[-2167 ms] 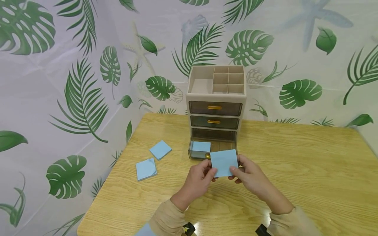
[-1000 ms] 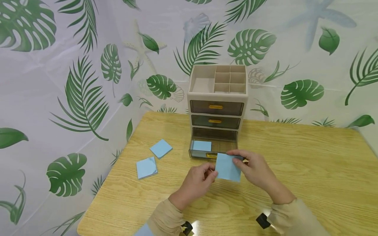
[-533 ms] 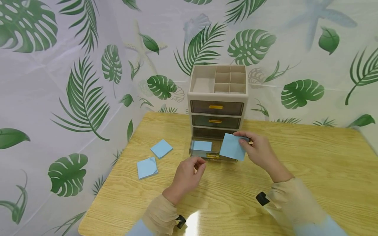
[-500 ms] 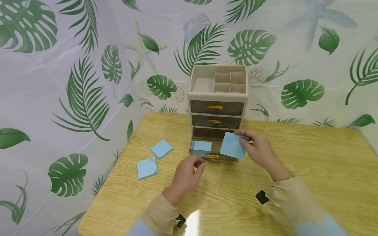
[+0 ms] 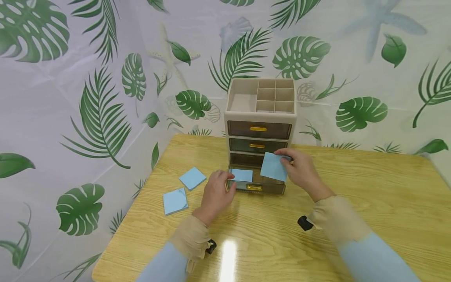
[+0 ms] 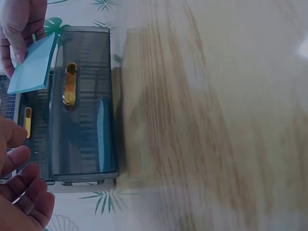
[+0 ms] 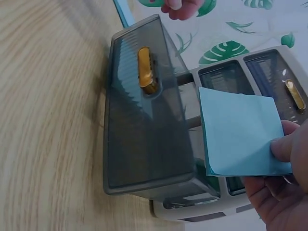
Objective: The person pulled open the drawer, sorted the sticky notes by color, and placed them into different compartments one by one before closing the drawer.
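Blue paper, thin and light: the note pad (image 5: 273, 166) is held by the right hand (image 5: 299, 172), fingers pinching its right edge, over the open bottom drawer (image 5: 256, 187) of the organizer (image 5: 260, 117). It will probably bend easily, so an edge pinch seems best. The drawer already holds another blue pad (image 5: 241, 175). The left hand (image 5: 215, 194) touches the drawer's left front corner, fingers loosely curled and gripping nothing.

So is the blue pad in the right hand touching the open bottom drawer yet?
Cannot tell. In the right wrist view the blue pad overlaps the open drawer; no view plainly shows contact or a gap. The right hand pinches it.
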The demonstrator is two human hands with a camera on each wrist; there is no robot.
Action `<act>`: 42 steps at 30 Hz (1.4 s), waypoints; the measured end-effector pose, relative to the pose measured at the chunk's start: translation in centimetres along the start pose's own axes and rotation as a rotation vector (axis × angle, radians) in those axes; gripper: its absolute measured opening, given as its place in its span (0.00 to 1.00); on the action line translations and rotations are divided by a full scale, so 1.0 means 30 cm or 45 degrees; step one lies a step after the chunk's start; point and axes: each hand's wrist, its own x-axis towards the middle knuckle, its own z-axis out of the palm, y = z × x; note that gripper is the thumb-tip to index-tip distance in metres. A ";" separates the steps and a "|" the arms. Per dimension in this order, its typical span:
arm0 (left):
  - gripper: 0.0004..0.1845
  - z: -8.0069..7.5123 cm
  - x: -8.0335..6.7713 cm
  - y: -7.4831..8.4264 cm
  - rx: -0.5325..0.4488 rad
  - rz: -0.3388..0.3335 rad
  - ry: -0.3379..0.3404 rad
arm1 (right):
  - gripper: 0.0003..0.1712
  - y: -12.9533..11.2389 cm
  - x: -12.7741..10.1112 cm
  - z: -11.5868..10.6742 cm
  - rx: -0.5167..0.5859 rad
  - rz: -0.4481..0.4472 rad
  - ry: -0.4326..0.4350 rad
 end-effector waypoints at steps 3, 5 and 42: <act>0.11 0.011 0.019 -0.013 0.034 -0.005 -0.052 | 0.14 0.007 0.012 0.023 -0.002 -0.032 -0.019; 0.12 0.018 0.028 -0.019 0.059 -0.001 -0.083 | 0.14 0.010 0.015 0.038 -0.022 -0.047 -0.032; 0.10 0.059 0.029 -0.091 -0.141 -0.151 -0.124 | 0.13 0.034 -0.018 0.127 -0.149 0.063 -0.234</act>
